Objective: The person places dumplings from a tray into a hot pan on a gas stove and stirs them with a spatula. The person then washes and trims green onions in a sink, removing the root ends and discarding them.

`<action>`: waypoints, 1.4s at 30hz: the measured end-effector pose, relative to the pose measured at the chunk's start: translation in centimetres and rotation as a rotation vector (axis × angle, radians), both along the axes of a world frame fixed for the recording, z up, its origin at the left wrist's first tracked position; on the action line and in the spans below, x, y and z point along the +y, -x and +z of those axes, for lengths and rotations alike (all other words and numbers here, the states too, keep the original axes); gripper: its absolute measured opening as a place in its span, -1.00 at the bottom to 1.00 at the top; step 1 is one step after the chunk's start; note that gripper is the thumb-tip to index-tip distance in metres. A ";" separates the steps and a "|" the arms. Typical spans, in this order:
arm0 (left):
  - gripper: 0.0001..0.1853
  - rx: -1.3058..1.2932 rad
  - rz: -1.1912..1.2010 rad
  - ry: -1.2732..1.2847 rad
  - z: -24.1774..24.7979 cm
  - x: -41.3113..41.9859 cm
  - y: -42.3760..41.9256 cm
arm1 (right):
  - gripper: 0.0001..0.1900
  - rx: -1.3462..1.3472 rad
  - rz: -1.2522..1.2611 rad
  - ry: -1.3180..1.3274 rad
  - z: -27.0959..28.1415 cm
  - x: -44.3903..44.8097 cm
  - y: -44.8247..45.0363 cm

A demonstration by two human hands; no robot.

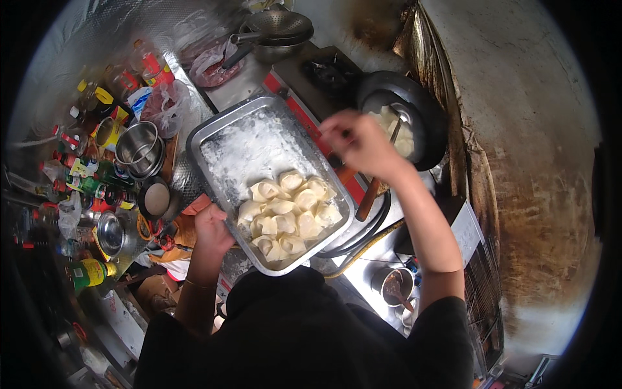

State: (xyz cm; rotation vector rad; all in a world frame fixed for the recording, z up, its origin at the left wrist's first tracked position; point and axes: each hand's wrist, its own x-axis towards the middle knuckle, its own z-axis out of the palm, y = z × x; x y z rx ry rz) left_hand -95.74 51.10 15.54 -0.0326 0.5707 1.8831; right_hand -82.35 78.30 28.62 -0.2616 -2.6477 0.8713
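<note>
My left hand [211, 231] grips the left edge of a rectangular metal tray [346, 224], held tilted in front of my body. Several folded wontons [286, 221] crowd its near end, and white flour [257, 146] coats the far part. Above the tray's right side is my right hand [364, 146], blurred, its fingers bent; whether they hold anything is unclear. Just beyond it, pale wontons [404, 143] lie in a dark wok [430, 119] on the stove. A ladle with a wooden handle [368, 199] leans out of the wok, partly behind my right hand.
Bottles [95, 187] and nested steel bowls [138, 148] crowd the left counter. A bare burner [328, 70] and a strainer [279, 24] are at the back. A pot [392, 287] stands at lower right. A black hose [376, 219] curves below the stove; a stained wall [539, 194] rises at right.
</note>
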 end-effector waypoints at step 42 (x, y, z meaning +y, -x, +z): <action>-0.42 0.034 -0.015 0.026 0.0 0.1 -0.5 | -0.86 0.104 -0.248 -0.170 1.0 3.5 -5.8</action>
